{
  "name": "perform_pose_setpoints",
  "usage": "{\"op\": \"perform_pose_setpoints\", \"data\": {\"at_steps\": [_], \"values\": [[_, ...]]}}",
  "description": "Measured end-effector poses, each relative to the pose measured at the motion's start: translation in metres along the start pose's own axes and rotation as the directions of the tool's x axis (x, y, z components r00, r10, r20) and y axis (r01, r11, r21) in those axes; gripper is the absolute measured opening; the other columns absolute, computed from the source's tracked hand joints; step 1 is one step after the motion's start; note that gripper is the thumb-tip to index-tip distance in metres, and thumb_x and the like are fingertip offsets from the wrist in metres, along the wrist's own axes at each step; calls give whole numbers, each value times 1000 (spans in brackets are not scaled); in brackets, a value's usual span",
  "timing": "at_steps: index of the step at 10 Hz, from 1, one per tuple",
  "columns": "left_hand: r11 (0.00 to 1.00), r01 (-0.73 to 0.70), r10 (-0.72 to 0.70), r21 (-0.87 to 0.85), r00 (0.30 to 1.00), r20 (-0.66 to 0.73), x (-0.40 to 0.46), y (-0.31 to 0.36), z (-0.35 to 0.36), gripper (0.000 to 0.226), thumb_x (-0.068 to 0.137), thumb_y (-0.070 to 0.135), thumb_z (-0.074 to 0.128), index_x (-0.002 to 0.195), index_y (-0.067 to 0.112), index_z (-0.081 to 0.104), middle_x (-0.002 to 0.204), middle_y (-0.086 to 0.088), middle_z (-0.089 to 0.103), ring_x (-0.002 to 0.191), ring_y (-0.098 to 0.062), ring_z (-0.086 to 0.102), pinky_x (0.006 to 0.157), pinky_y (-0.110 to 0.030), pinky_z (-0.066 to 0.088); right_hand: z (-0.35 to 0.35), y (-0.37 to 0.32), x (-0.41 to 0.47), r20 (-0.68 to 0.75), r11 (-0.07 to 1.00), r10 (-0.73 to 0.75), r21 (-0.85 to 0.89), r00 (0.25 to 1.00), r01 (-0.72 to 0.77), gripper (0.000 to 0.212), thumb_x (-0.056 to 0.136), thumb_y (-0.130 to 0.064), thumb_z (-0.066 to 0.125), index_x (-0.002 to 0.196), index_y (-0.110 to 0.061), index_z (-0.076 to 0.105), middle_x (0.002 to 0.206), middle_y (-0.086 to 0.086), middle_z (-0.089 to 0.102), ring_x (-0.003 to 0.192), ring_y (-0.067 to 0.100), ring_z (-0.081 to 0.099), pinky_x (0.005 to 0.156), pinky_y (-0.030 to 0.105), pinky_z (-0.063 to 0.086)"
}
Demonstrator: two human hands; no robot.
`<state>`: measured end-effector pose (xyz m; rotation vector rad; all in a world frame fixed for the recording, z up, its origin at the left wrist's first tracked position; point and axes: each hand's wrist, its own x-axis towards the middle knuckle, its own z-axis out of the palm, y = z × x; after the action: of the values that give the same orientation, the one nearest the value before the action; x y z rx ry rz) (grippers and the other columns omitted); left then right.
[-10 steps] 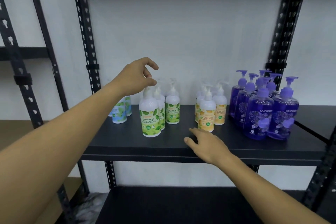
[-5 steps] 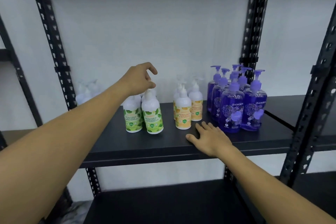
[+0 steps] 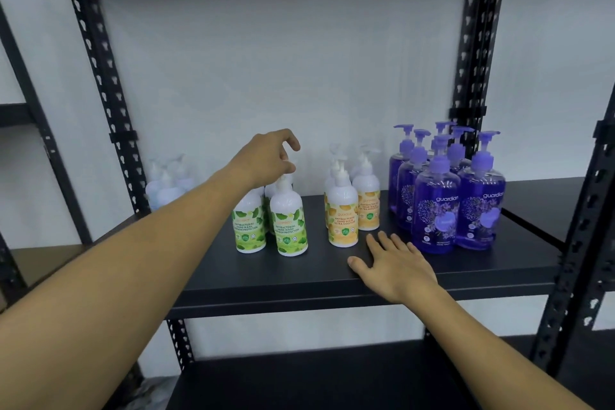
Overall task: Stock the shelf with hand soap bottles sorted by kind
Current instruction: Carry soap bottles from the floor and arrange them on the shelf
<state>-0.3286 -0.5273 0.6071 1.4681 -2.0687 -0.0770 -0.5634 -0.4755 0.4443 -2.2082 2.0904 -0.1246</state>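
Nearest the camera, the right hand (image 3: 396, 265) lies palm down on the front of the shelf (image 3: 319, 280), fingers spread flat and holding nothing; it seems to serve as a brace while the other arm reaches in. Just beyond its fingertips stand the yellow-labelled bottles (image 3: 344, 216), a tight cluster, with the purple bottles (image 3: 442, 196) grouped to their right and the green-labelled bottles (image 3: 288, 226) to their left. Each kind keeps its own patch with a gap between, which fits sorting by kind.

The left hand (image 3: 269, 158) hangs above the green group, fingers loosely curled and apart, thumb close to the pump of the front green bottle. Whether it touches that pump cannot be told; it grips nothing clearly. It looks placed to nudge or straighten a pump head.

Farther back at the left, pale bluish bottles (image 3: 166, 185) stand near the upright post (image 3: 109, 103); they are blurred, their labels are unreadable and the forearm cuts off their lower parts. The rear bottles of every cluster are hidden by those in front, so no count is sure. The white pumps fade into the white wall (image 3: 266, 60).
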Motion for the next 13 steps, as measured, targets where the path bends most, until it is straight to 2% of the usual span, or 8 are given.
{"op": "perform_pose_setpoints", "data": {"at_steps": [2, 3, 4, 5, 7, 10, 12, 13], "values": [[994, -3, -4, -113, 998, -63, -16, 2, 13, 42, 88, 16, 68, 126, 27, 53, 108, -1, 57, 91, -17, 56, 74, -23, 41, 1, 0, 0, -13, 1000, 3, 11, 1000, -3, 80, 94, -71, 12, 159, -25, 8, 166, 1, 3, 153, 23, 1, 123, 44, 5], [960, -17, -52, -280, 970, -237, -40, 0, 30, 48, 88, 17, 67, 132, 25, 49, 114, 1, 55, 98, -15, 56, 80, -21, 41, 1, 0, -1, -22, 1000, 5, 12, 1000, -5, 80, 94, -71, 12, 159, -25, 8, 166, 1, 3, 153, 22, 1, 123, 43, 5], [914, 18, -169, -406, 926, -338, -68, -8, 60, 55, 87, 17, 68, 136, 25, 44, 123, 4, 54, 109, -12, 54, 90, -24, 43, 3, -1, -1, -34, 1000, 6, 16, 999, -5, 80, 94, -71, 12, 159, -24, 8, 166, 0, 4, 153, 21, 1, 123, 43, 5], [881, 77, -251, -467, 913, -322, -86, -19, 93, 64, 85, 21, 72, 140, 24, 39, 134, 3, 51, 120, -13, 51, 100, -34, 46, 2, -1, -2, -40, 1000, 5, 14, 999, -4, 80, 94, -71, 13, 159, -25, 9, 166, 0, 5, 153, 21, 2, 123, 43, 5], [890, 85, -256, -448, 906, -336, -96, -25, 129, 84, 78, 17, 79, 145, 29, 29, 148, 9, 40, 133, -12, 42, 107, -40, 44, 3, -2, -3, -50, 1000, 10, 16, 999, -9, 79, 94, -71, 13, 159, -25, 10, 166, 0, 6, 153, 21, 3, 123, 42, 6], [914, 184, -327, -361, 863, -386, -99, -21, 128, 80, 82, 19, 76, 144, 36, 27, 138, 12, 50, 122, -13, 52, 89, -45, 55, 4, -1, -2, -63, 1000, 10, 11, 998, -9, 79, 94, -71, 13, 159, -26, 11, 166, 0, 7, 153, 21, 5, 122, 42, 7], [923, 249, -360, -293, 828, -431, -101, -20, 126, 77, 85, 21, 73, 145, 36, 27, 134, 9, 53, 116, -19, 56, 84, -44, 54, 4, -1, -2, -67, 1000, 13, 15, 998, -12, 79, 94, -71, 14, 159, -26, 11, 166, -1, 7, 153, 21, 5, 122, 42, 7], [953, 263, -303, -151, 838, -453, -102, -19, 125, 80, 84, 25, 74, 147, 32, 25, 132, 2, 52, 116, -21, 54, 80, -44, 54, 4, -1, -3, -70, 1000, 10, 16, 998, -9, 79, 94, -71, 14, 159, -26, 12, 166, 0, 8, 153, 21, 5, 122, 42, 7]]}}
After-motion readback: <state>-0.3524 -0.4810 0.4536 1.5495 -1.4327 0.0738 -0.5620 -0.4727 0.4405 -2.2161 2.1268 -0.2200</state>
